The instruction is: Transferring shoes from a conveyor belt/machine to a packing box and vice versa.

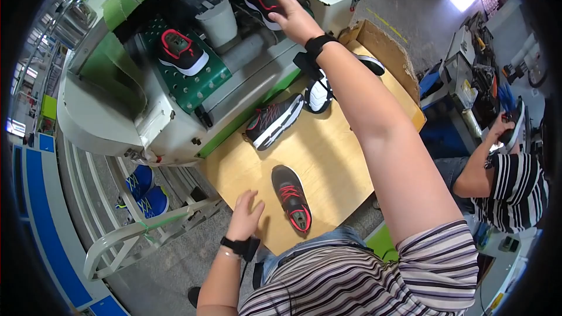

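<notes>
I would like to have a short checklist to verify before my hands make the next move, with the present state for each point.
1. Left hand free: ok, open and apart from the grey shoe with red laces.
2. Right hand firmly gripping the black shoe at the machine: cannot tell; fingers are at it, but the hold is unclear.
3. Shoe on the green studded surface standing sole down: ok.
4. Every shoe on the wooden table standing on its sole: not ok; the laced shoe beside the machine lies on its side.
5. Co-worker's hand away from yours: ok, off to the right.
</notes>
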A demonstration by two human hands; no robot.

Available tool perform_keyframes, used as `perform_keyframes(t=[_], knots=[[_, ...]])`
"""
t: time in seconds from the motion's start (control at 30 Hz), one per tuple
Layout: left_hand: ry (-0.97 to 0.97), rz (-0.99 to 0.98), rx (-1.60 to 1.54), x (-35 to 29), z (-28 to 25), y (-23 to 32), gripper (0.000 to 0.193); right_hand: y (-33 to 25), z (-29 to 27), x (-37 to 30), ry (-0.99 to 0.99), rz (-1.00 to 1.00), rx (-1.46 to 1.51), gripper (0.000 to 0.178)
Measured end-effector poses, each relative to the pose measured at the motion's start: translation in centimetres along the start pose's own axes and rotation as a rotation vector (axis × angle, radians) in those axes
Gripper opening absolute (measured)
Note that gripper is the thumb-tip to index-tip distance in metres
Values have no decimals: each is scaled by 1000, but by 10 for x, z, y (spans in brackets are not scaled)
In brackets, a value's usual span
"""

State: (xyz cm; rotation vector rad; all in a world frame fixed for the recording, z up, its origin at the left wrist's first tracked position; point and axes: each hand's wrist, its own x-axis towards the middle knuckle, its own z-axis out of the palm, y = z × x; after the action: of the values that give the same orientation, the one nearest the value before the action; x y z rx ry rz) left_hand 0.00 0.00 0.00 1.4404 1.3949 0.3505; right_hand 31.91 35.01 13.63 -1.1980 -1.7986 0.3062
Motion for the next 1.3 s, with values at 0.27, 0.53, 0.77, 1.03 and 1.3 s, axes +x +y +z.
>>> perform_keyframes(t=[0.27,0.53,0.77,1.03,1.3], knots=[[346,122,-169,148,-34,18,51,22,-62,-186,35,193,-333,71],[219,162,44,203,-6,60,82,11,-107,-385,-241,622,-747,111],[-28,384,93,178,50,88,107,56,-134,-336,82,734,-215,76],[43,241,155,169,41,71,116,-7,-91,-414,11,885,-62,71],[110,128,-347,134,9,60,86,-137,-37,-414,-191,535,-181,83]])
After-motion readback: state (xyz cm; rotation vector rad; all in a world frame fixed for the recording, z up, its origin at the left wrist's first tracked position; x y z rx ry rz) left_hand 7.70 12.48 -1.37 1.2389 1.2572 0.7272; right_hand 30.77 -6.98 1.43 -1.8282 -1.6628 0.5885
